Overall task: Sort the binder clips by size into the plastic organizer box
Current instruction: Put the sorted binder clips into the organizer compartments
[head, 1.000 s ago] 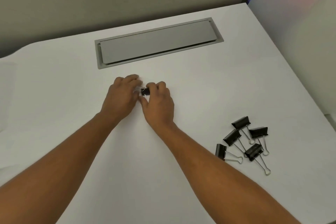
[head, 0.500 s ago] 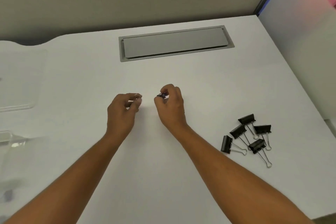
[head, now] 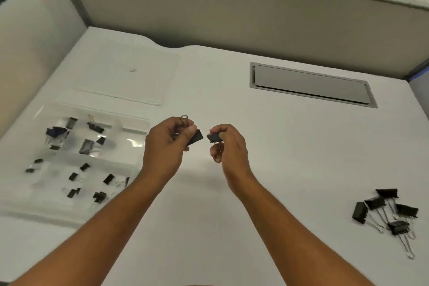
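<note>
Pinching one black clip (head: 195, 137) apiece, the left hand (head: 167, 144) and right hand (head: 228, 146) hover above the white desk (head: 267, 151), the right's clip (head: 214, 138) just beside the left's, apart. The clear box (head: 76, 160) lies at left holding blurred clips, seemingly smaller ones nearer. Five large clips (head: 386, 210) sit heaped at right.

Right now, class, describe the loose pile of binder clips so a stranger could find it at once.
Start at the white desk and go to its near right corner. There lie five black binder clips with long wire handles, bunched together, outside the clear organizer box on the left.
</note>
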The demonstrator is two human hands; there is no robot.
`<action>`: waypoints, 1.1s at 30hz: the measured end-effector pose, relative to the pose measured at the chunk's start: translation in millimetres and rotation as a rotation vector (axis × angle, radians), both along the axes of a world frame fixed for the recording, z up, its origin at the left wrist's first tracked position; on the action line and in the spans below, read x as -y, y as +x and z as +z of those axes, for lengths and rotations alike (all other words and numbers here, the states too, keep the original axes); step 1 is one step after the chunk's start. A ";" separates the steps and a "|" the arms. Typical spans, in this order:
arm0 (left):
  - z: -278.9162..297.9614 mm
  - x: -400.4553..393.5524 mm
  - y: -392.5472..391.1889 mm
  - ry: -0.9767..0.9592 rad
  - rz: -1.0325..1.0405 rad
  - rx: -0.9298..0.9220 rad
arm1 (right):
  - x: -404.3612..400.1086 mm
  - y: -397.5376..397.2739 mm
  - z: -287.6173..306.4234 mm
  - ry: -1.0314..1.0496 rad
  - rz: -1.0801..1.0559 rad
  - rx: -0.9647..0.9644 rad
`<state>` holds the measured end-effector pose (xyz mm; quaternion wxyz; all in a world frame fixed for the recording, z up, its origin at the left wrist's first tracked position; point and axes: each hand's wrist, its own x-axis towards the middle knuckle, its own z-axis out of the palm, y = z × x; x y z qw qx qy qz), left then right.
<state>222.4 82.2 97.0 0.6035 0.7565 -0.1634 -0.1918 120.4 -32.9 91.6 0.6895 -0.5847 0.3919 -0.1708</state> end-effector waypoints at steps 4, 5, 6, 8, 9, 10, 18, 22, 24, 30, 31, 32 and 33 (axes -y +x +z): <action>-3.6 -77.8 31.3 0.022 0.073 0.001 | -60.3 55.4 10.9 -0.066 0.136 0.024; -5.2 -96.1 38.0 0.032 0.083 -0.004 | -74.5 69.6 11.3 -0.074 0.169 0.028; -7.2 -113.7 44.9 0.038 0.098 -0.012 | -87.7 83.7 11.3 -0.078 0.200 0.030; -11.0 -146.4 60.0 0.047 0.137 -0.026 | -110.8 111.8 10.3 -0.098 0.263 0.023; -12.2 -161.5 67.6 0.046 0.155 -0.036 | -120.6 125.7 9.1 -0.123 0.298 0.011; -12.5 -175.4 75.0 0.035 0.172 -0.049 | -129.3 139.3 7.7 -0.161 0.334 -0.008; -22.2 -239.5 120.7 -0.004 0.278 -0.128 | -158.7 239.8 -8.3 -0.906 0.570 -0.323; -25.3 -245.8 133.2 -0.026 0.272 -0.158 | -156.1 268.3 -19.0 -1.167 0.643 -0.495; -26.7 -248.4 137.7 -0.028 0.261 -0.168 | -159.5 273.4 -22.5 -1.232 0.658 -0.575; -29.2 -254.3 147.9 -0.021 0.254 -0.196 | -174.6 275.1 -29.1 -1.224 0.599 -0.529; -29.0 -254.8 148.8 -0.018 0.256 -0.194 | -175.2 273.6 -28.2 -1.243 0.587 -0.507; -28.7 -255.0 149.7 -0.019 0.257 -0.190 | -174.5 272.6 -27.9 -1.272 0.575 -0.478; -28.9 -255.6 150.7 -0.019 0.257 -0.186 | -173.7 272.0 -27.9 -1.307 0.579 -0.451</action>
